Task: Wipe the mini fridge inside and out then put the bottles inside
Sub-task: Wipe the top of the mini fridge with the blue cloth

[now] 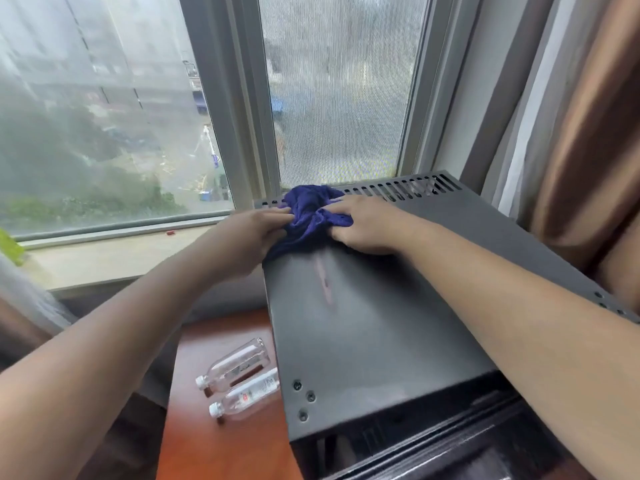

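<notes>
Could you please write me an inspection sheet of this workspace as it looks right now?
Surface: reddish wooden table under the window, bare wood showing in front.
Job's things: dark mini fridge on the table; blue cloth bunched on its top near the rear vents; two clear bottles lying on their sides left of it.
Clutter: small red item on the windowsill.
Grips: left hand and right hand both closed on the cloth.
Cables: nothing seen.
Surroundings: window with mesh screen, brown curtain to the right.

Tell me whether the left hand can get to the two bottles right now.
Probably yes: the bottles lie uncovered on the wooden table, left of the fridge. But the left hand first has to release the blue cloth.
</notes>
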### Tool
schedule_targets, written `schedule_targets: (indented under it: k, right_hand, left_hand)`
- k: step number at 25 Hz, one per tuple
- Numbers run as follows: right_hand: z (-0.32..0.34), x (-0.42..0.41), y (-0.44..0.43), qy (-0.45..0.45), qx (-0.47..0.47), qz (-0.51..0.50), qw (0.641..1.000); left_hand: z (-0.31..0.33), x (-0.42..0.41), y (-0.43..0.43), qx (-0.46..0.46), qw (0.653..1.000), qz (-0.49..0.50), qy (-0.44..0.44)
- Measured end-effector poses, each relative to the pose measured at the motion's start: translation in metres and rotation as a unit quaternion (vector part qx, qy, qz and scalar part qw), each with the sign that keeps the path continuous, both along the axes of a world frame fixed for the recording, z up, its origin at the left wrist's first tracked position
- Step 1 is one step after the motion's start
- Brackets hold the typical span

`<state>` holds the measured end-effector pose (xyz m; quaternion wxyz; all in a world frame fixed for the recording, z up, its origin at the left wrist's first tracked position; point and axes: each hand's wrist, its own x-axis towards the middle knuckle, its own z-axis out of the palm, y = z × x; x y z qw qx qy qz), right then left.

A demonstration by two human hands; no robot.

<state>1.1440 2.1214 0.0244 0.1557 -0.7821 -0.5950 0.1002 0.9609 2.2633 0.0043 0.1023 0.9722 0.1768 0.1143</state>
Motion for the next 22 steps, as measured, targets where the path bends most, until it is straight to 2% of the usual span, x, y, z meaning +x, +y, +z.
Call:
schedule_targets:
  k: [2, 6, 9, 12, 15, 19, 22]
  right_hand:
    - [0.002, -0.015, -0.023, 0.017, -0.007, 0.031, 0.999]
    - [-0.005, -0.054, -0.072, 0.028, -0.001, 0.112, 0.993]
    - [-0.011, -0.08, -0.111, 0.045, 0.018, 0.154, 0.987]
    - [-0.012, -0.104, -0.142, 0.044, 0.027, 0.156, 0.986]
    - [-0.014, -0.115, -0.156, 0.05, 0.025, 0.144, 0.988]
    - [-0.018, -0.094, -0.121, 0.028, 0.053, 0.097, 0.994]
    - [-0.017, -0.053, -0.079, 0.004, 0.039, 0.026, 0.999]
  left_hand:
    - [-0.004, -0.029, -0.023, 0.007, 0.999, -0.022, -0.025]
    - [-0.011, -0.096, -0.068, -0.053, 0.996, -0.033, -0.059]
    - [-0.01, -0.13, -0.096, -0.139, 0.988, -0.035, -0.057]
    - [-0.011, -0.147, -0.11, -0.213, 0.974, 0.012, -0.072]
    - [-0.009, -0.141, -0.11, -0.173, 0.979, 0.059, -0.084]
    - [0.009, -0.093, -0.084, -0.051, 0.981, 0.104, -0.156]
    - [0.015, -0.046, -0.056, -0.064, 0.977, 0.162, -0.126]
